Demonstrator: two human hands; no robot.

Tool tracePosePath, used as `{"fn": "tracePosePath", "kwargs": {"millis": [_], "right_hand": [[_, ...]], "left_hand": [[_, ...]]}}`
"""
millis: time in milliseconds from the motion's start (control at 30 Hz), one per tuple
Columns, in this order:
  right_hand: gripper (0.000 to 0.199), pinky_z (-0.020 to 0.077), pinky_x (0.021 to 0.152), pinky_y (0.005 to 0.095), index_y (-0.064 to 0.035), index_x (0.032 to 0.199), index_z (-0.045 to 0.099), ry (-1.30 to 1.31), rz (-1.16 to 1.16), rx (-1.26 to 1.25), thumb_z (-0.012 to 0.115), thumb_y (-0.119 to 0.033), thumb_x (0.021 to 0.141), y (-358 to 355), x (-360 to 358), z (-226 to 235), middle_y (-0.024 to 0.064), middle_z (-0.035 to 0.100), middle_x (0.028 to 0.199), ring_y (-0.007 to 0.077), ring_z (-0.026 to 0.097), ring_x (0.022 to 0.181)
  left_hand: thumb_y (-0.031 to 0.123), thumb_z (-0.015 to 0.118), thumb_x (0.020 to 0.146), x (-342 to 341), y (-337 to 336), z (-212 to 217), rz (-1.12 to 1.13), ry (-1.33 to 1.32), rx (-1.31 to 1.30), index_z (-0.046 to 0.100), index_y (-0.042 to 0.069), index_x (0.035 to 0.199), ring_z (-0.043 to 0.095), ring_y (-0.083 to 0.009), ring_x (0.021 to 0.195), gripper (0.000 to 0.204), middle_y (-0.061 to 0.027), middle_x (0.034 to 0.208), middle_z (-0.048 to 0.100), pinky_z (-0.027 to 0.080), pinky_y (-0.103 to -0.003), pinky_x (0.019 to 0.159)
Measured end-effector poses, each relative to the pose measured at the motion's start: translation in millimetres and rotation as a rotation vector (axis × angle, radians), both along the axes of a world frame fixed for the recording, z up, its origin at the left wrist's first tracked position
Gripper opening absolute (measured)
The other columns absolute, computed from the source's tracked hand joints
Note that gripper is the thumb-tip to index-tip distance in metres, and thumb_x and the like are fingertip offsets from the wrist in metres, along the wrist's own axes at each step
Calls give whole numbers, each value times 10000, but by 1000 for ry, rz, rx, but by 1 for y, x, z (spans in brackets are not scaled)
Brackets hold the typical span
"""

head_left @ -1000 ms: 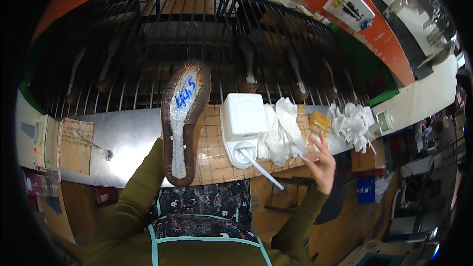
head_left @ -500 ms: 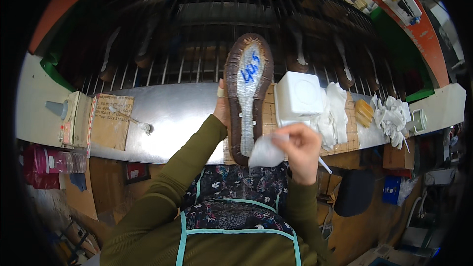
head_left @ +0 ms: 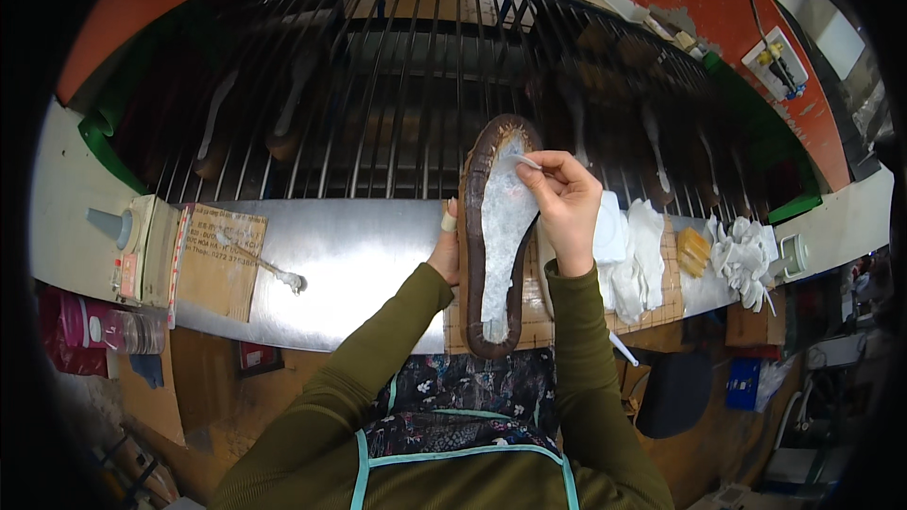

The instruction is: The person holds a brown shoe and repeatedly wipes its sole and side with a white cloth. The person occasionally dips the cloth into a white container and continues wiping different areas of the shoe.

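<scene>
One wire rack (head_left: 416, 85) spans the back of the station, with several dark shoes on its bars; their exact count cannot be told. In front of it lies one metal bench (head_left: 350, 255) with one gridded mat (head_left: 539, 326) near its middle. One cardboard sheet (head_left: 217, 260) lies on the bench's left part, with one brush (head_left: 269, 264) resting across it. One shoe (head_left: 496, 236) is held sole-up over the mat, toe toward the rack, heel toward the person; a pale sheet (head_left: 505, 227) covers its bottom inside the dark brown rim. One stack of white cloths (head_left: 628, 250) lies just right of the shoe, and one bunch of white pieces (head_left: 746, 255) lies further right near the bench end; the number in each cannot be told. One yellow block (head_left: 694, 250) sits between them. The left hand (head_left: 446, 250) is mostly hidden behind the shoe, gripping its left edge, thumb on the rim. The right hand (head_left: 565, 203) is curled, thumb and forefinger pinched on the pale sheet's edge near the toe, with the other fingers bent over the shoe's right rim.
</scene>
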State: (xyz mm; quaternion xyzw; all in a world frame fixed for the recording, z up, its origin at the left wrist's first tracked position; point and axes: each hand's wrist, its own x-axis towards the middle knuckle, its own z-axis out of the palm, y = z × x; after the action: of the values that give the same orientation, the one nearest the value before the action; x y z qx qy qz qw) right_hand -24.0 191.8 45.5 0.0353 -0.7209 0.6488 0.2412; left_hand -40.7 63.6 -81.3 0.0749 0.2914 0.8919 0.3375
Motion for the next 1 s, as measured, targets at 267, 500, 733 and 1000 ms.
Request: {"fn": "tracePosePath", "kwargs": {"millis": [267,500,733,1000], "right_hand": [[75,430,903,363,-32,824,709,90,-239,348,731,-48,754,2,-13,1,88,670,1001,241,568,1021],[162,209,1091,538,-102,823,736,-68,-390,513,787,-209,713,7,-18,-4,154,536,1280,406,249,1346],[520,302,1048,434,-67,1148,609,-109,-271,395,797,-180,677,27,-40,-1,174,536,1244,340,392,1231],[831,169,1117,520,-89,1373,416,59,-329,746,822,-254,668,15,-20,1,201,412,1355,419,219,1345]], "left_hand": [[810,458,754,0,-2,-3,-27,15,-47,376,81,1409,539,-207,1176,983,-101,1331,510,474,-362,983],[817,466,741,-1,0,-13,-81,-45,-10,347,91,1434,495,-228,1233,1011,-113,1387,465,435,-386,1027],[806,453,761,-2,-1,-9,-102,-29,7,350,89,1434,492,-235,1237,989,-114,1389,467,428,-386,1034],[816,418,771,-2,-1,-8,-55,14,-71,331,86,1444,467,-245,1259,997,-133,1410,437,400,-401,1053]]}}
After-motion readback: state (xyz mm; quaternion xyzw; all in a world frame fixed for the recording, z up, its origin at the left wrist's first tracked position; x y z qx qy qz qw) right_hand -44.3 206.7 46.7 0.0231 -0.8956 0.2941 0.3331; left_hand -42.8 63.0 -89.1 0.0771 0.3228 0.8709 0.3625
